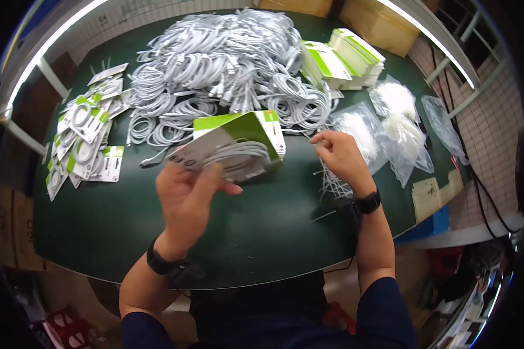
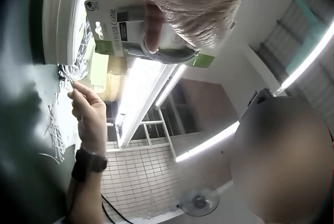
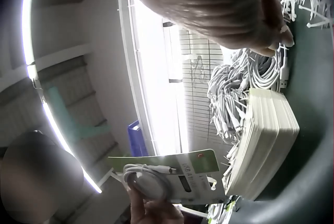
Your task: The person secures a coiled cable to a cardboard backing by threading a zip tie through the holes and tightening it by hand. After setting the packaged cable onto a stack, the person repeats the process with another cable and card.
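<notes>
White coiled cable [image 1: 239, 156] lies pressed against the card [image 1: 215, 145], which the left hand [image 1: 189, 195] grips above the table [image 1: 262, 232]. The card's long axis points toward the right hand [image 1: 340, 156], near its right end. That hand's fingers curl over the cable ties [image 1: 332, 181]; whether they pinch one cannot be told.

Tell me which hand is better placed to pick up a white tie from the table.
Right, probably. The right hand hovers at the loose white ties on the table, while the left hand grips the card with its coiled cable, away from them.
</notes>
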Action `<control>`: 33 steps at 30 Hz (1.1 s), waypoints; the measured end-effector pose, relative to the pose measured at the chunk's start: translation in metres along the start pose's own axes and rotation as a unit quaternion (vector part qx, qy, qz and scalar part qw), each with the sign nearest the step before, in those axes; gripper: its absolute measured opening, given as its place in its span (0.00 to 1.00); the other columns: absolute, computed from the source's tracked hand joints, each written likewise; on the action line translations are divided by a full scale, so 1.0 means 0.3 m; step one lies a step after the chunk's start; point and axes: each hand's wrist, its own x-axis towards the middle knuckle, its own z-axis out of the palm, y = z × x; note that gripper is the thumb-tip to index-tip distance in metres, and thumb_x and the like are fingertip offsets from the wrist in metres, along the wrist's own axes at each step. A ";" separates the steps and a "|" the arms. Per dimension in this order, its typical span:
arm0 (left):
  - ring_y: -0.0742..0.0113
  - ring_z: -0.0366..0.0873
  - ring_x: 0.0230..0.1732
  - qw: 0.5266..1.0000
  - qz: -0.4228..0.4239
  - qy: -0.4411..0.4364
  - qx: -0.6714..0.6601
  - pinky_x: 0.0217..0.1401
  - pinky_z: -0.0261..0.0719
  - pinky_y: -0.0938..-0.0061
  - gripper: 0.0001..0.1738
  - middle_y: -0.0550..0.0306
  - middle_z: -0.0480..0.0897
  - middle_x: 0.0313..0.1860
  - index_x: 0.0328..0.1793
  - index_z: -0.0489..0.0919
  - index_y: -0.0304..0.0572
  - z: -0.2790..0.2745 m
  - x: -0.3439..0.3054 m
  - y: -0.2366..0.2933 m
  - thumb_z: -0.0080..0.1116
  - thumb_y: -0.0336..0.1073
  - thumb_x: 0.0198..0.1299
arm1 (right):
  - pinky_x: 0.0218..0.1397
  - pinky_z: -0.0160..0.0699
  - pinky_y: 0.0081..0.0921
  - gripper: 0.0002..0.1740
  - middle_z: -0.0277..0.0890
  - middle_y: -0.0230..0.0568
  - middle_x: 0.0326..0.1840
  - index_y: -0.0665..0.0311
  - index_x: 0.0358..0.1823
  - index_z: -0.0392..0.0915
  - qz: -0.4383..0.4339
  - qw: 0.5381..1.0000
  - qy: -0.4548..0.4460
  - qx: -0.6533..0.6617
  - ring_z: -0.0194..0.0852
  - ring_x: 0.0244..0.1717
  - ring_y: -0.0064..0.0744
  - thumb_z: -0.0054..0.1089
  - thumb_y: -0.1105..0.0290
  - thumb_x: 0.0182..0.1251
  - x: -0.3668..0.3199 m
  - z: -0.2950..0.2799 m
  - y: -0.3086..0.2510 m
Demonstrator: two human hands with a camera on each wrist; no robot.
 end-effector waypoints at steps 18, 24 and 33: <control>0.42 0.90 0.61 0.900 0.312 -0.023 0.304 0.67 0.87 0.55 0.16 0.34 0.90 0.56 0.56 0.87 0.29 -0.027 0.044 -0.042 0.75 0.33 0.69 | 0.50 0.86 0.23 0.12 0.92 0.38 0.45 0.69 0.53 0.90 -0.136 0.960 -0.018 0.245 0.89 0.45 0.24 0.67 0.83 0.73 -0.080 -0.013 -0.168; 0.42 0.90 0.61 0.871 0.333 -0.048 0.358 0.65 0.88 0.56 0.19 0.40 0.91 0.54 0.51 0.86 0.34 -0.012 0.057 -0.062 0.83 0.29 0.56 | 0.47 0.87 0.23 0.09 0.91 0.39 0.45 0.68 0.51 0.90 -0.262 0.945 0.028 0.194 0.89 0.43 0.25 0.69 0.82 0.73 -0.078 0.010 -0.174; 0.42 0.90 0.60 0.872 0.311 -0.071 0.370 0.66 0.87 0.54 0.19 0.43 0.91 0.54 0.48 0.83 0.38 -0.023 0.062 -0.099 0.84 0.30 0.57 | 0.36 0.81 0.19 0.07 0.87 0.38 0.37 0.69 0.55 0.84 -0.112 0.929 -0.007 0.352 0.82 0.30 0.21 0.62 0.78 0.82 -0.124 0.031 -0.209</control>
